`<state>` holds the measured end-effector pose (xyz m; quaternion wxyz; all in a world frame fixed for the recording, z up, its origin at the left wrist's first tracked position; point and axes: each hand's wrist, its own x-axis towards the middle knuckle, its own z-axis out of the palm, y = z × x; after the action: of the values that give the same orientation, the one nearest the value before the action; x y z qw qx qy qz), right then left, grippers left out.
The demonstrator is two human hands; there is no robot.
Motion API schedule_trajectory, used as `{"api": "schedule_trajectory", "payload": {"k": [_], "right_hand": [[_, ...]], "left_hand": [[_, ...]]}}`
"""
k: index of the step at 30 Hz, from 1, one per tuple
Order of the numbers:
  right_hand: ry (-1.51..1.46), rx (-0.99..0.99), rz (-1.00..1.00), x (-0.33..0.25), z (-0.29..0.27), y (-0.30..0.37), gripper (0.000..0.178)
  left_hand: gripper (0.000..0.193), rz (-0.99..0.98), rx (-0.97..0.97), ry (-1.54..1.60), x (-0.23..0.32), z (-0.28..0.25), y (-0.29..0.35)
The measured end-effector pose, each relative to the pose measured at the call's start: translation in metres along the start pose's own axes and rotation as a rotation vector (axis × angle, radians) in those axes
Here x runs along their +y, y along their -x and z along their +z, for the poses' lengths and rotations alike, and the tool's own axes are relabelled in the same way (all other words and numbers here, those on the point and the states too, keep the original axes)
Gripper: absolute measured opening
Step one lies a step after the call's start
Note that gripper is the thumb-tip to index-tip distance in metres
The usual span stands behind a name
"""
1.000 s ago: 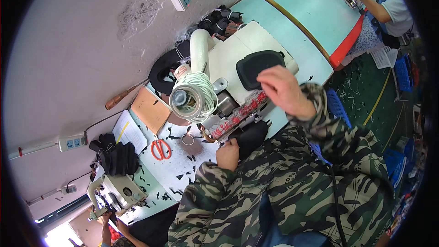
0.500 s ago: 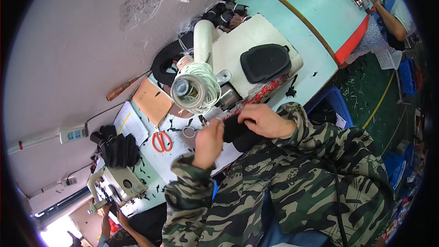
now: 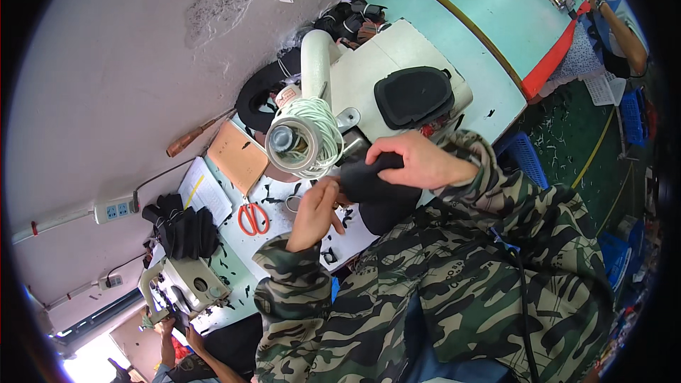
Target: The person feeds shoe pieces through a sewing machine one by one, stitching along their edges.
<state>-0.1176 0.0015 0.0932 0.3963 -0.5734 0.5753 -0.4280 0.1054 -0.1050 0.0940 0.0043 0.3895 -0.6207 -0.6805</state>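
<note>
A black fabric piece (image 3: 379, 183) is held up between my hands, just in front of a white sewing machine (image 3: 317, 64). My right hand (image 3: 423, 161) pinches its upper right edge between thumb and fingers. My left hand (image 3: 314, 214) has its fingers pressed together at the left end of the piece. More dark cloth (image 3: 390, 217) hangs below it against my jacket. The machine's near end and needle area are partly hidden behind my hands and a coil of white cord (image 3: 323, 135). A black padded shaped piece (image 3: 415, 98) lies on the machine's flat white top.
Orange-handled scissors (image 3: 253, 218), a brown notebook (image 3: 237, 157) and written sheets (image 3: 204, 190) lie left, near stacked black pieces (image 3: 179, 227). Black scraps litter the table. Another person's hands work at a second machine (image 3: 188, 287) lower left. A blue basket (image 3: 525, 159) stands right.
My right hand has moved up and forward, lifting the black piece and spreading it wider. My left hand has shifted slightly down and left, fingers still on its end.
</note>
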Motion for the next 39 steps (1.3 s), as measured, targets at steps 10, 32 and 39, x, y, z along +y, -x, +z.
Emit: {"api": "schedule_trajectory", "payload": {"k": [10,32,39], "right_hand": [[-0.088,0.070,0.196,0.020,0.055,0.005,0.026],[0.273,0.659,-0.184,-0.009,-0.010,0.010,0.041],[0.536,0.492,-0.191,0.008,-0.015,0.021,0.020]], "left_hand": [[0.027,-0.132,0.116,-0.099,0.002,-0.010,-0.029],[0.015,0.401,0.245,-1.169,-0.042,0.037,-0.009],[0.012,0.224,0.156,-1.313,-0.138,0.072,-0.008]]}}
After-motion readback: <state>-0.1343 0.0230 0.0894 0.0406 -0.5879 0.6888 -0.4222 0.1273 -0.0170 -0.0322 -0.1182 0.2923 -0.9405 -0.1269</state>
